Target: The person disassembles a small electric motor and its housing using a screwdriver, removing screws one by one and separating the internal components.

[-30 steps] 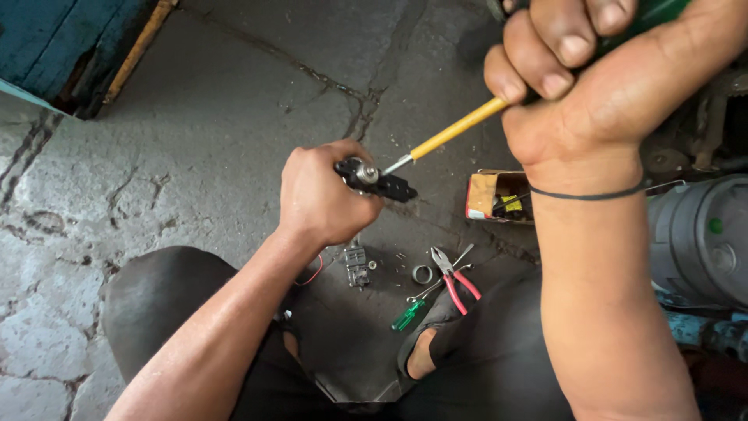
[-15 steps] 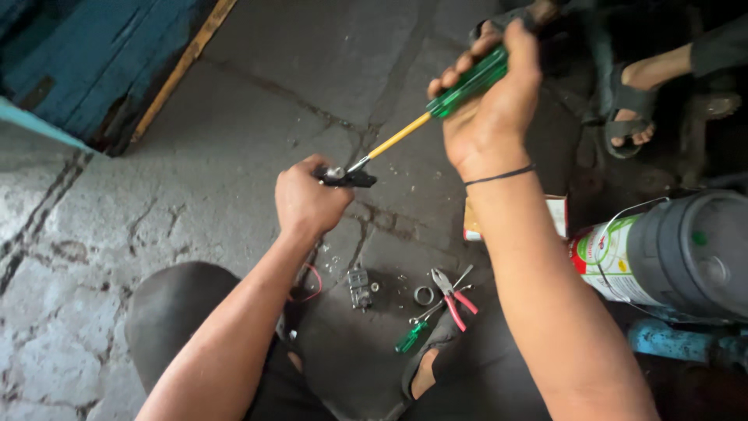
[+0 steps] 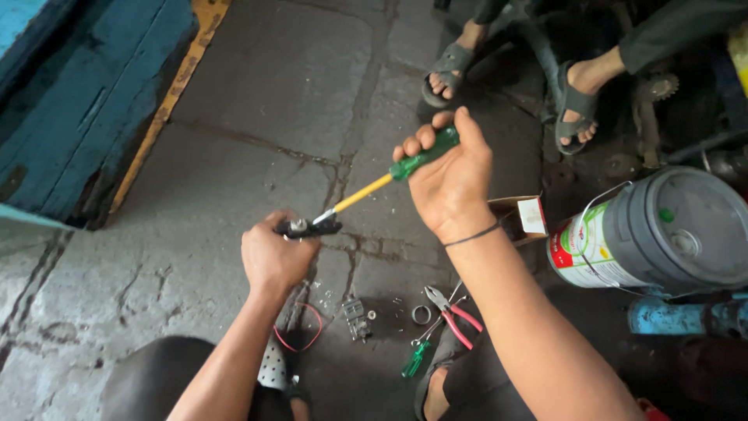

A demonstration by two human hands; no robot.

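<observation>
**Screwdriver tip on small black part, both hands engaged**

While the left hand grips a small black part with fingers closed tightly around it, the right hand holds a screwdriver by its green handle, fingers wrapped round, thumb along the top. Yellow shaft slopes down and left; metal tip meets the part at its upper side, touching. Part sits above the stone floor, held in the air over a crack between slabs, roughly mid-floor.

On the floor below the hands, near the bottom edge: red-handled pliers, jaws pointing up-left; a second, smaller green screwdriver just beside them; a metal ring touching or nearly touching the pliers' nose, cannot tell which; a small metal bracket to the left; a loop of red wire further left.

Right edge: grey bucket on its side, wire handle; an open cardboard box between bucket and right wrist. Top right corner: another person's sandalled feet. Top left corner: blue wooden structure with yellow edge.
</observation>
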